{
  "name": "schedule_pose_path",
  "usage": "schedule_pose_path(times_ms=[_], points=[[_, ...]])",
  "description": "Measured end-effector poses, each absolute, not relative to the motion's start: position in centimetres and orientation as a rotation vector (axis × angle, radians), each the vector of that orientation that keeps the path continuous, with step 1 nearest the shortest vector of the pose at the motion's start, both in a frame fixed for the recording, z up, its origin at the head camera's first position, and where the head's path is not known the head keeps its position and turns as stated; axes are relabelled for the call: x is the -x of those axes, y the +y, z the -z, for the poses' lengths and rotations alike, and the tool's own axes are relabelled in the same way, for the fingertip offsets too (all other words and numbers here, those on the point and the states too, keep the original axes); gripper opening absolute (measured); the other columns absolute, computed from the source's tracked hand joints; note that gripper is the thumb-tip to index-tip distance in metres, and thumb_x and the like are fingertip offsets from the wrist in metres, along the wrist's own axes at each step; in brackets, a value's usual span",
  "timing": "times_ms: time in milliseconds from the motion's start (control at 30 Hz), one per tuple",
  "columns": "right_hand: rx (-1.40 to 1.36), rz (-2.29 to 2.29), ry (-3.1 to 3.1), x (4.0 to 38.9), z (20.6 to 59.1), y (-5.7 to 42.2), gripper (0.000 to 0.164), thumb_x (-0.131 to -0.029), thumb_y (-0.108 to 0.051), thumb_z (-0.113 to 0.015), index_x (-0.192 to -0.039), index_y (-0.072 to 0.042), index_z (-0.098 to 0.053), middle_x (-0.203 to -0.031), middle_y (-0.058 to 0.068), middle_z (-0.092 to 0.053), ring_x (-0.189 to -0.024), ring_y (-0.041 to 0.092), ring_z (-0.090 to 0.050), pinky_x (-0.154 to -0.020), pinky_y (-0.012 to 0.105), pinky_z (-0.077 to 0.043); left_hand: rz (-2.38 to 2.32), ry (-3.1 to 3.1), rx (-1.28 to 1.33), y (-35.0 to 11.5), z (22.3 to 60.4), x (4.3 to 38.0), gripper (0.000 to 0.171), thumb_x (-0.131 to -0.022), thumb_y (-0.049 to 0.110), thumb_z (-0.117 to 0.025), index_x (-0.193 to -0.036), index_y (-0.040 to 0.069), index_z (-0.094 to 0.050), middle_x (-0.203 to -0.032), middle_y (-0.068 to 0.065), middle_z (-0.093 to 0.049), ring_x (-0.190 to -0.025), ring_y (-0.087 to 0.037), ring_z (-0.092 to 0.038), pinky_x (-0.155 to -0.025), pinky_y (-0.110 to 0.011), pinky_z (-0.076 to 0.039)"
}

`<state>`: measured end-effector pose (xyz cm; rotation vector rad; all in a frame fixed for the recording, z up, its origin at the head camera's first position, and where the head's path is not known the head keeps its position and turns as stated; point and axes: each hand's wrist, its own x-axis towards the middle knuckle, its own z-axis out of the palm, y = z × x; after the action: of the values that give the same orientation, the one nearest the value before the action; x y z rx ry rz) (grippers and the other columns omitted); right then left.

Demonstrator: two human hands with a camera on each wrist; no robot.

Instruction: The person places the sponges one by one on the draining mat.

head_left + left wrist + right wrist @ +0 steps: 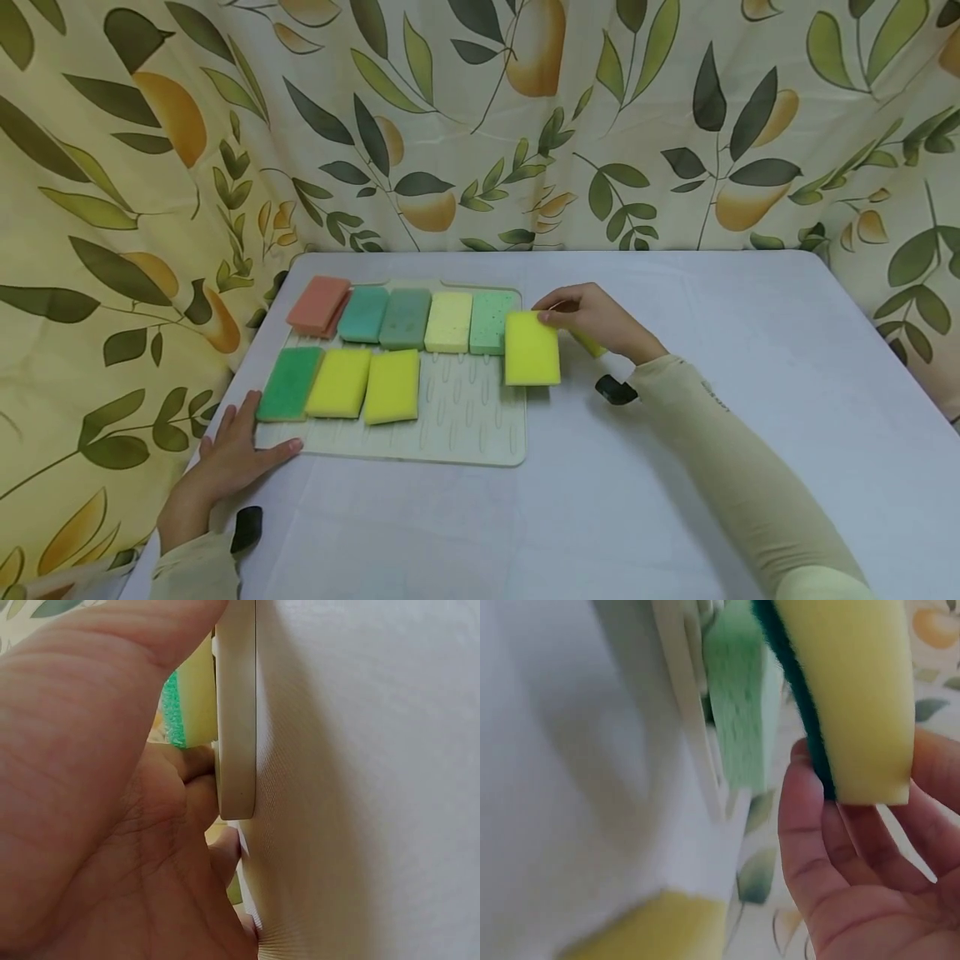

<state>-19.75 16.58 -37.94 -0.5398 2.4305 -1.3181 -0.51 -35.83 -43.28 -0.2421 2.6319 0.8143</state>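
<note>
My right hand point(597, 321) pinches a yellow sponge point(532, 350) at its upper edge, over the right side of a pale ridged mat point(474, 421). Up close in the right wrist view, this sponge has a dark green scouring layer point(806, 712) on one face. My left hand point(227, 462) lies at the mat's left front corner, fingers and thumb spread and touching the edge. Nearest to it is a green-topped sponge point(288, 385), first in the front row. Two yellow sponges point(339, 383) follow to its right.
Along the mat's back row stand a stacked-looking red sponge point(318, 304), two teal sponges point(363, 315), a pale yellow sponge point(448, 322) and a light green sponge point(489, 321). Another yellow sponge point(588, 343) lies on the white table point(720, 333), partly hidden behind my right hand. A patterned curtain point(480, 167) hangs behind.
</note>
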Motion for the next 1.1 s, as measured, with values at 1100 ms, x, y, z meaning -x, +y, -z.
schedule_pose_path(times_ms=[1100], points=[[0.697, 1.386, 2.345, 16.2, 40.3, 6.6, 0.015, -0.102, -0.012, -0.074, -0.110, -0.002, -0.081, -0.104, 0.005, -0.077, -0.097, 0.022, -0.070, -0.085, 0.035, -0.057, -0.832, 2.625, 0.256, -35.9, 43.4, 0.6, 0.129, -0.094, 0.059, -0.076, -0.165, -0.008, 0.008, -0.168, -0.043, 0.004, -0.154, -0.059, 0.017, -0.114, -0.080, 0.014]])
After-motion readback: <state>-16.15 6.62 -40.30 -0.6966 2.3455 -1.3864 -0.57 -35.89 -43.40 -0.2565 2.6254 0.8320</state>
